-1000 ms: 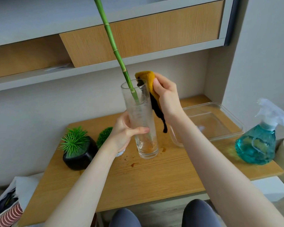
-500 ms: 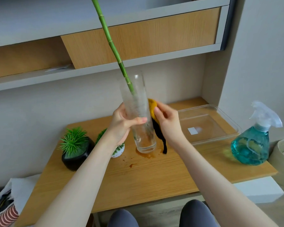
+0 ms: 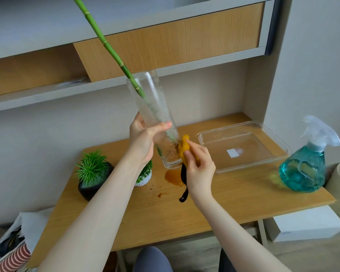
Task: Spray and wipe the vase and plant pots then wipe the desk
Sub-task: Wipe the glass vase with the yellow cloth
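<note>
**Wiping the lower wall of the glass vase**

To the left of the left hand, a black plant pot (image 3: pixel 90 185) with spiky green leaves is sitting on the bench (image 3: pixel 234 203); a small white pot (image 3: pixel 144 178) is showing just below that wrist. The left hand (image 3: pixel 143 143) is gripping the tall glass vase (image 3: pixel 155 118) round its middle, holding it tilted and lifted off the bench, with a bamboo stalk (image 3: pixel 104 39) leaning out of its mouth. Just right of it, the right hand (image 3: pixel 199 167) is pinching a yellow cloth (image 3: pixel 185 150) against the vase near its base. A brown wet stain (image 3: pixel 173 177) is lying beneath. Further right are a clear tray (image 3: pixel 267 132) and a blue spray bottle (image 3: pixel 302 169).

The vase step looks to be under way; next it probably calls for turning the vase to reach the unwiped side, keeping the stalk from tipping out.
</note>
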